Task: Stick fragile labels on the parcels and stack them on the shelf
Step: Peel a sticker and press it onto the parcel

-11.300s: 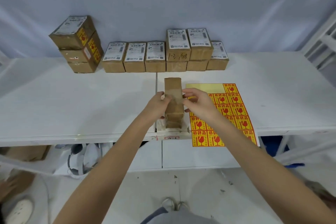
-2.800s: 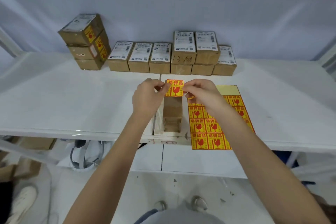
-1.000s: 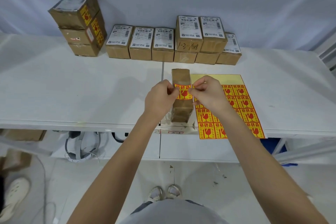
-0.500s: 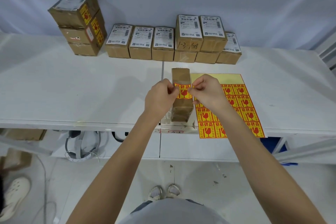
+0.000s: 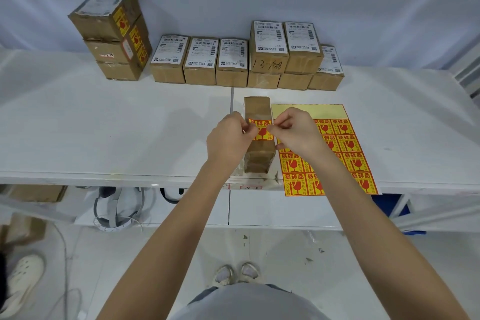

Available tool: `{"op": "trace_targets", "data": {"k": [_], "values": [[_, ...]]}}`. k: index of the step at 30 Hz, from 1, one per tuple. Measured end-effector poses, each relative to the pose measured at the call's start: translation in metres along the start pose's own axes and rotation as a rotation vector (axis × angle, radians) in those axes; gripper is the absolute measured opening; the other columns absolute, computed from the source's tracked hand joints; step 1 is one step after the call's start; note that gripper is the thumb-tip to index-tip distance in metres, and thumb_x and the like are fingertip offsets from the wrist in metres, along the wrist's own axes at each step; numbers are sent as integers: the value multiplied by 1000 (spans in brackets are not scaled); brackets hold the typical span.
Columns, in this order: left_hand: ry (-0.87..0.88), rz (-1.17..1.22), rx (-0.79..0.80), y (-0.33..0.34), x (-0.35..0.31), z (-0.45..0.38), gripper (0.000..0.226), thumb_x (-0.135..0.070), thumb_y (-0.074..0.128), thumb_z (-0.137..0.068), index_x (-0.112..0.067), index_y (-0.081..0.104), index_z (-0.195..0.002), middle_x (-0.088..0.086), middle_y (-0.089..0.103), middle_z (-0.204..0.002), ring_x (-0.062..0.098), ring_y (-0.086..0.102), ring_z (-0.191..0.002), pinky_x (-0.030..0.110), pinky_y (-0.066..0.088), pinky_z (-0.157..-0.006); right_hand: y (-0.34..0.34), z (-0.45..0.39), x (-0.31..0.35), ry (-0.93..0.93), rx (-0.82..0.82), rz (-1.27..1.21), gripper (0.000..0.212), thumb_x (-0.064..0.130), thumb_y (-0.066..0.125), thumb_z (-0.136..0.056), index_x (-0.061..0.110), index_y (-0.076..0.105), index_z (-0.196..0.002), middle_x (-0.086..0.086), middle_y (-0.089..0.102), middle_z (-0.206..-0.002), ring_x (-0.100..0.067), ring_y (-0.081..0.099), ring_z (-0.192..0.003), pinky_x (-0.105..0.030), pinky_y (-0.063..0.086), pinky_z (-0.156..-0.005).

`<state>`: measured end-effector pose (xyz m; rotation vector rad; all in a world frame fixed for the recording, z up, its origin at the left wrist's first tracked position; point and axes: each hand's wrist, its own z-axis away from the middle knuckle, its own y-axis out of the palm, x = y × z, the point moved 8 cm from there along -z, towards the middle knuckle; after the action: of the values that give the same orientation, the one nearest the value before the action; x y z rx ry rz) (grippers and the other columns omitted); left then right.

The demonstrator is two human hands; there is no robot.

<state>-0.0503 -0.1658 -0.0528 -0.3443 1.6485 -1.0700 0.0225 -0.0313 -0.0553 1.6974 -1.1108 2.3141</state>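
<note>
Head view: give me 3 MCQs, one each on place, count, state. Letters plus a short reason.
1. Where does the label sheet lie?
A. right of the parcel being labelled
B. on top of the left stack
C. on the floor

2. How many parcels make up the stack at the far left?
A. one
B. three
C. six

3. What is the fragile label doing?
A. still on the sheet
B. lying loose on the table
C. pinched by both hands against the parcel

Key: 1 A, the sheet lies flat on the table right of the parcel. 2 B, three boxes sit one on another. 3 C, the left hand and right hand pinch its edges on the parcel's top face.
</note>
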Motion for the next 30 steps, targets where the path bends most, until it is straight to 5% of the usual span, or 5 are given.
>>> {"op": "trace_targets", "data": {"k": [7, 12, 15, 22, 30], "values": [[111, -237, -229, -16, -3, 8, 39, -45, 47, -94, -9, 53, -109, 8, 57, -97, 24, 58, -83, 29, 39, -59, -1, 6, 2, -123, -67, 73, 9, 18, 63, -88, 12, 58, -91, 2, 58, -77, -15, 60, -72, -34, 55, -67], [449, -318, -296, 10, -17, 31, 50, -43, 27, -98, -17, 54, -132, 19, 50, -135, 36, 50, -122, 43, 46, -92, 0, 22, 12, -373, -153, 275, 30, 23, 52, -95, 14, 58, -123, -4, 57, -120, -17, 55, -103, -33, 50, -85], [390, -330, -223, 22, -11, 31, 57, -45, 18, -99, -15, 50, -136, 19, 44, -142, 36, 41, -132, 46, 38, -103, 15, 30, 8, -438, -63, 454, 40, 25, 44, -98, 17, 47, -137, -3, 44, -139, -22, 39, -127, -34, 42, -95], [330, -437, -295, 17, -7, 33, 60, -48, 21, -98, -11, 52, -134, 20, 46, -140, 34, 42, -132, 47, 33, -107, 18, 33, 8, -439, -52, 495, 43, 29, 33, -102, 20, 39, -143, -4, 34, -150, -21, 29, -135, -39, 39, -103], [323, -397, -295, 19, -10, 33, 53, -36, 27, -95, -7, 55, -130, 19, 54, -133, 35, 48, -127, 50, 36, -104, 35, 38, 1, -370, 88, 629, 62, 54, 5, -95, 28, 13, -151, 4, -7, -159, -11, -14, -145, -38, -3, -116]]}}
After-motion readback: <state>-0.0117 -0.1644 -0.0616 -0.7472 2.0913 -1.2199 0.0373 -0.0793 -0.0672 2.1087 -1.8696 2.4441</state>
